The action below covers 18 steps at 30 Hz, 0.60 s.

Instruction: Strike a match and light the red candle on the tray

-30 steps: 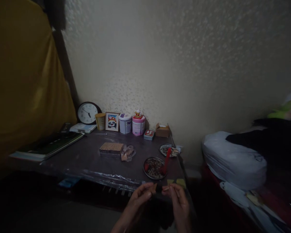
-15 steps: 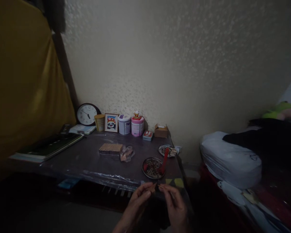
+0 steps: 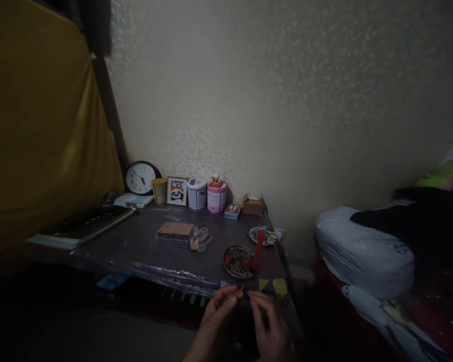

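A dark table (image 3: 143, 246) covered with clear plastic stands against the wall. Near its front right corner lies a round metal plate (image 3: 240, 262). Just before the table edge, the left hand (image 3: 219, 309) and right hand (image 3: 267, 322) pinch together a small dark piece (image 3: 245, 291) between their fingertips.

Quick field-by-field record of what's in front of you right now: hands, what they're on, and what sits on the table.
left hand: fingertips pinched on a small dark piece, too dim to identify
right hand: fingertips meet the same piece from the other side
nearest plate: round metal plate of small dark bits, red stick leaning in it
second plate: farther back, near the table's right edge
table: dark top under clear plastic sheet
mid-table: flat tan block beside a clear bag
back row: clock, framed panda picture, white tin, pink tin, cardboard box
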Each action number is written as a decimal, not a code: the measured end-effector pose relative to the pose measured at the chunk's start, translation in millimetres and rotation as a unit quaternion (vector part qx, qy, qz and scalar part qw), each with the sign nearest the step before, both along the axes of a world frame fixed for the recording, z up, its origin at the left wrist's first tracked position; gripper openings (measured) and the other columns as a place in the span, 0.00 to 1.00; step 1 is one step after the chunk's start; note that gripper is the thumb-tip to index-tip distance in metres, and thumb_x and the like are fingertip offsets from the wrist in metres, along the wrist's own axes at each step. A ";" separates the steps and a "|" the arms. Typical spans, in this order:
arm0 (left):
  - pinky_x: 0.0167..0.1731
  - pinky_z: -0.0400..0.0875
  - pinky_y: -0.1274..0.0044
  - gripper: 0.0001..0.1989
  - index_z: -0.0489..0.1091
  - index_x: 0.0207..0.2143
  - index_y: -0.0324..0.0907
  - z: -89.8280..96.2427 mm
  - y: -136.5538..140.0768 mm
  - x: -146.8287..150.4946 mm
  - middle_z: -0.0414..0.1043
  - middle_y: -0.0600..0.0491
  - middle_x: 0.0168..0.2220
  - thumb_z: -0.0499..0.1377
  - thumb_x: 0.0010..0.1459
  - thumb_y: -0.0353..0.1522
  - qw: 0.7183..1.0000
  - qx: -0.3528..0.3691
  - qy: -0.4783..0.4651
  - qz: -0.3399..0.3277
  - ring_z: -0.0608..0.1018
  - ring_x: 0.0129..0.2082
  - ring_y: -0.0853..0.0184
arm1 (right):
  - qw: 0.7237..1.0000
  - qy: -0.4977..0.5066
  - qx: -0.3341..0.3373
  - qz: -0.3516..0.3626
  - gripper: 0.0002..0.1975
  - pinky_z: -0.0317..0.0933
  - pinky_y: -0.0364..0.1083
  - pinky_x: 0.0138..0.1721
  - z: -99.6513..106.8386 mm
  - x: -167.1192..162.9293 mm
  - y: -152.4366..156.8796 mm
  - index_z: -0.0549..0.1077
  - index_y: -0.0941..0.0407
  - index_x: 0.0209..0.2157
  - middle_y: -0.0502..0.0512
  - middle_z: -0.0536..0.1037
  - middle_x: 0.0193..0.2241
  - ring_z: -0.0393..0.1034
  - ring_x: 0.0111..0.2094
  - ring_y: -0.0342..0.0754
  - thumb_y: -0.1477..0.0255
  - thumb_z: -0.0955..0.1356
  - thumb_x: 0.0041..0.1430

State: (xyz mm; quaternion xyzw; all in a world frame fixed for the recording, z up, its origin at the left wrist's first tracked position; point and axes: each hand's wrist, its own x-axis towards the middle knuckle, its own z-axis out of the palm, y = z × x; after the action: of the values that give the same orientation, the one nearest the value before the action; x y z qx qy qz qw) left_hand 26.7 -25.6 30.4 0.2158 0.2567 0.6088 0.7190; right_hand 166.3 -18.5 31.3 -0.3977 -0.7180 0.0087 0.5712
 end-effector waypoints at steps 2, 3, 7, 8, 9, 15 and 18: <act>0.43 0.66 0.74 0.12 0.73 0.36 0.41 1.6 -0.7 1.2 0.79 0.48 0.37 0.65 0.46 0.31 1.000 0.009 -0.002 -0.002 0.78 0.39 0.63 | 1.000 -0.011 0.010 -0.001 0.08 0.71 0.44 0.36 4.2 1.2 -1.4 0.73 0.53 0.37 0.54 0.80 0.33 0.75 0.36 0.47 0.77 0.64 0.57; 0.43 0.66 0.75 0.12 0.73 0.36 0.41 1.8 -0.6 1.7 0.79 0.48 0.36 0.65 0.46 0.31 1.000 0.014 -0.001 -0.003 0.78 0.39 0.64 | 1.000 -0.012 0.016 -0.007 0.08 0.71 0.44 0.36 8.4 2.0 -2.7 0.73 0.53 0.37 0.54 0.80 0.33 0.76 0.35 0.47 0.77 0.64 0.57; 0.41 0.66 0.75 0.10 0.73 0.35 0.41 1.4 0.3 3.2 0.80 0.50 0.35 0.65 0.46 0.30 1.000 0.014 0.003 -0.003 0.78 0.36 0.66 | 0.998 0.015 0.052 -0.028 0.10 0.70 0.45 0.37 26.8 5.7 -11.5 0.72 0.52 0.38 0.54 0.80 0.33 0.75 0.36 0.47 0.78 0.64 0.56; 0.41 0.66 0.75 0.10 0.73 0.34 0.41 1.9 0.1 3.6 0.80 0.50 0.34 0.65 0.46 0.31 1.000 0.013 0.005 -0.003 0.78 0.35 0.66 | 0.998 0.017 0.061 -0.024 0.11 0.70 0.46 0.38 27.7 6.9 -12.8 0.71 0.52 0.39 0.54 0.80 0.34 0.75 0.37 0.47 0.79 0.64 0.56; 0.40 0.66 0.75 0.10 0.73 0.34 0.41 2.9 -0.5 4.2 0.80 0.50 0.34 0.65 0.46 0.31 1.000 0.014 0.009 -0.002 0.78 0.35 0.65 | 0.998 0.010 0.064 -0.016 0.12 0.69 0.46 0.39 26.1 8.3 -12.7 0.71 0.52 0.40 0.54 0.80 0.35 0.74 0.39 0.47 0.79 0.64 0.56; 0.40 0.66 0.74 0.14 0.73 0.34 0.41 16.0 -8.3 7.3 0.79 0.49 0.34 0.67 0.42 0.33 1.000 0.017 0.022 -0.010 0.78 0.36 0.63 | 0.997 -0.023 -0.015 -0.070 0.10 0.70 0.45 0.34 -8.9 22.5 11.1 0.75 0.53 0.34 0.54 0.80 0.30 0.75 0.32 0.47 0.71 0.61 0.60; 0.40 0.66 0.74 0.14 0.73 0.34 0.41 17.7 -9.1 6.4 0.80 0.49 0.34 0.67 0.43 0.33 1.000 0.013 0.022 -0.009 0.78 0.35 0.63 | 0.989 0.059 -0.057 -0.126 0.09 0.69 0.45 0.36 -12.2 29.7 17.7 0.74 0.54 0.33 0.55 0.80 0.31 0.75 0.33 0.48 0.66 0.63 0.58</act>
State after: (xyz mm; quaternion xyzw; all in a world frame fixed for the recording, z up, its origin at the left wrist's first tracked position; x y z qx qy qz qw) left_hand 33.1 -34.7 48.2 0.2412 0.2622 0.6005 0.7158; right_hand 196.0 -0.7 19.1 -0.5156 -0.6253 0.0015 0.5857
